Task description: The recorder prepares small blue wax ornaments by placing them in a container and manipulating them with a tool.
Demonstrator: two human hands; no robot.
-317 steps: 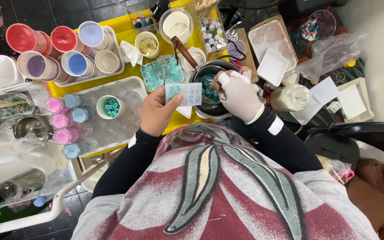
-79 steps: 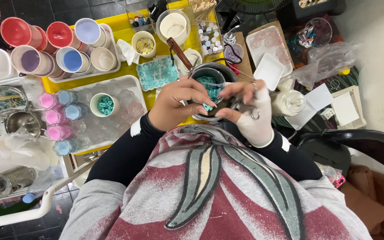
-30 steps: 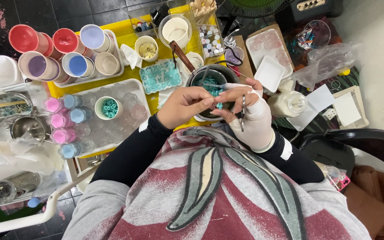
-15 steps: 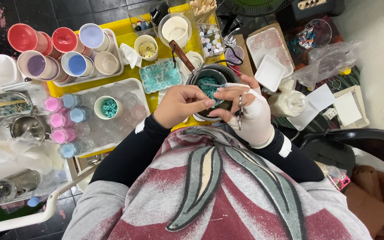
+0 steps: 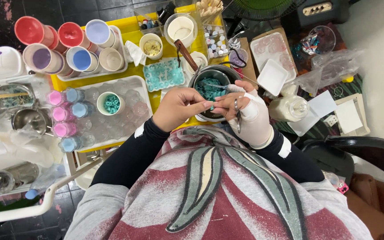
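Small teal piece [image 5: 211, 106] sits pinched between both hands just right of frame center, over the near rim of a dark metal bowl [image 5: 201, 75] full of teal bits. Left hand [image 5: 178, 106] has its fingertips closed on it; the gloved right hand [image 5: 250, 113] pinches it too, and grips thin metal tweezers [image 5: 238, 120]. A teal silicone mold [image 5: 164, 74] lies up-left on the yellow tray [image 5: 132, 33].
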